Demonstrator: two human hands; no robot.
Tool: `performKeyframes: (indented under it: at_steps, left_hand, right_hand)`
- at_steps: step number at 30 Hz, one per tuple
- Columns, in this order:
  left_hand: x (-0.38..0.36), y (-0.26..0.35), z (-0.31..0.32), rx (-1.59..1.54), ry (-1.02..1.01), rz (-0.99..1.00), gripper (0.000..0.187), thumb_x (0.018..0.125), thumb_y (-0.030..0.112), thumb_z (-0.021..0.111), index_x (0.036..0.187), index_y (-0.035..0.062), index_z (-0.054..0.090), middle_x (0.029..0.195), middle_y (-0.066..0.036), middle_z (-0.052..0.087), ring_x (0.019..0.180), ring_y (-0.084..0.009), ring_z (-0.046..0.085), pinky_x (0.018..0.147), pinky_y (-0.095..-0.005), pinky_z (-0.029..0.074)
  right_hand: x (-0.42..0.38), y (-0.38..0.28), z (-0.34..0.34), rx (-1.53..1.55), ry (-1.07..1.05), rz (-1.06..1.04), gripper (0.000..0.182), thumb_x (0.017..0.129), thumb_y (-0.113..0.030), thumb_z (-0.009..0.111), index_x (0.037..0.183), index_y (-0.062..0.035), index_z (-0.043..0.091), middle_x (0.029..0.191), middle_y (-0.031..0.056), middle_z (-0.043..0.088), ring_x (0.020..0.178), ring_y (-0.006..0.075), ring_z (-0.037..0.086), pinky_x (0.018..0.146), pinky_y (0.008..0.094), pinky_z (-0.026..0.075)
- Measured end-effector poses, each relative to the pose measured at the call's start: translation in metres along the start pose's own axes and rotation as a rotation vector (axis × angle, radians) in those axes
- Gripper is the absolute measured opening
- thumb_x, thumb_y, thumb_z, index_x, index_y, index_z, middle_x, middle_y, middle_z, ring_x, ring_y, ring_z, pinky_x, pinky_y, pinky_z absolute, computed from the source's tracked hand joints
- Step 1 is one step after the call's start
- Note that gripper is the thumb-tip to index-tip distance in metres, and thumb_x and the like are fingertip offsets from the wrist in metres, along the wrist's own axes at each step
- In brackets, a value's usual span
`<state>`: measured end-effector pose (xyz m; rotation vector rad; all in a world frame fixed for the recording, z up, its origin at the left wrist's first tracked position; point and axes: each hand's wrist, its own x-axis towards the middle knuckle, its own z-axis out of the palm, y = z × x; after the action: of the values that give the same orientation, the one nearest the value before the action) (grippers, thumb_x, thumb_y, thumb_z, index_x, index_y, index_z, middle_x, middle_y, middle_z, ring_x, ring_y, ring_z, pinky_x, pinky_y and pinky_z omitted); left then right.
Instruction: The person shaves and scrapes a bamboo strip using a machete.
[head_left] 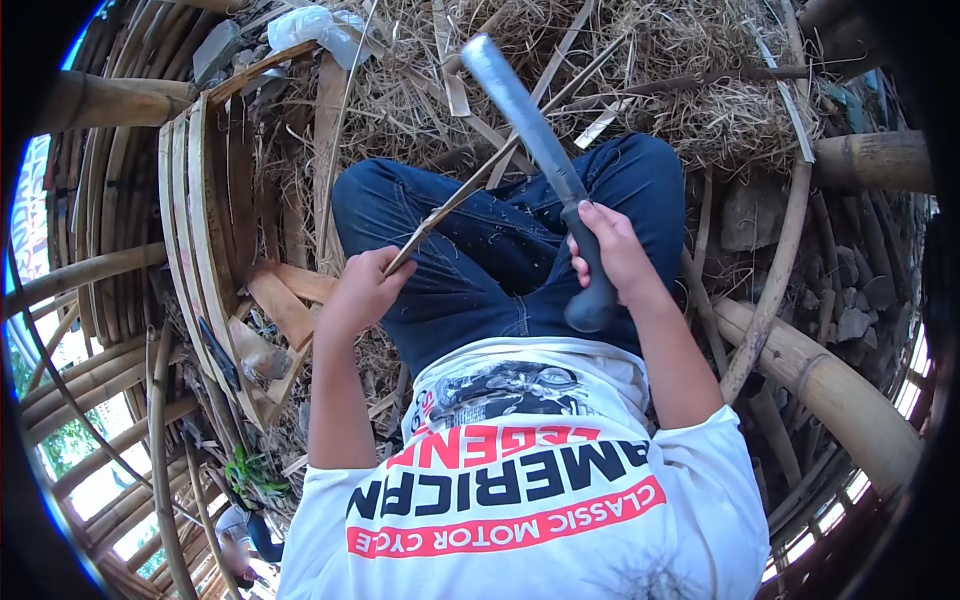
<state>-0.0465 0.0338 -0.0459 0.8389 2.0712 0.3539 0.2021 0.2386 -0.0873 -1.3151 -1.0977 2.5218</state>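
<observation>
In the head view, I sit on the ground with my knees folded out in dark blue trousers point(385, 205) and a white printed shirt point(700, 520). My left hand point(365, 287) is closed around the near end of a thin bamboo strip point(458, 197), just above my left thigh; the strip slants up and away to the right, past my knees. My right hand point(612, 250) is wrapped round the black handle point(592, 275) of a machete point(530, 120), the thumb lying along it. The handle's knobbed end points back toward my shirt hem, and the blade leans away to the left, crossing the strip; I cannot tell whether the 2 touch.

Toward the far edge of the ground lies a heap of curly shavings point(690, 60), with a clear plastic bag point(318, 30) near the far left corner. Along the left edge some pale split slats point(190, 235) stand beside short pieces of wood point(282, 303). At the right edge are stones point(750, 213) and 2 thick bamboo poles point(835, 385). A person point(237, 535) shows behind the poles at the near left corner, beyond a green plant point(245, 470).
</observation>
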Motion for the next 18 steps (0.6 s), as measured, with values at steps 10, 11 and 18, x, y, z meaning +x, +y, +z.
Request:
performKeyframes:
  at_steps: [10, 11, 18]
  left_hand:
    - [-0.005, 0.002, -0.003, -0.004, -0.006, -0.078, 0.027, 0.094, 0.023, 0.065, 0.089, -0.0038, 0.063, 0.062, -0.013, 0.056, 0.058, -0.0185, 0.049, 0.06, -0.0375, 0.044]
    - [-0.003, 0.005, 0.001, 0.027, 0.009, -0.021, 0.027, 0.093, 0.022, 0.066, 0.088, -0.0037, 0.063, 0.062, -0.012, 0.055, 0.059, -0.0167, 0.049, 0.059, -0.037, 0.043]
    - [-0.005, 0.009, 0.002, 0.007, 0.021, 0.006, 0.028, 0.093, 0.023, 0.066, 0.085, -0.0042, 0.061, 0.067, -0.019, 0.059, 0.058, -0.0319, 0.051, 0.06, -0.0408, 0.044]
  right_hand:
    - [-0.001, 0.006, 0.01, 0.063, -0.043, 0.045, 0.028, 0.102, -0.035, 0.052, 0.1, -0.0077, 0.055, 0.071, 0.004, 0.058, 0.048, 0.0084, 0.054, 0.041, 0.0249, 0.047]
    - [-0.005, 0.01, 0.021, 0.063, -0.033, 0.063, 0.028, 0.102, -0.035, 0.052, 0.101, -0.0073, 0.055, 0.071, 0.0039, 0.058, 0.048, 0.0085, 0.054, 0.041, 0.0255, 0.047]
    - [-0.014, 0.002, 0.018, -0.025, -0.211, 0.16, 0.029, 0.102, -0.035, 0.052, 0.104, -0.0063, 0.053, 0.07, 0.0039, 0.057, 0.048, 0.0091, 0.054, 0.04, 0.0245, 0.046]
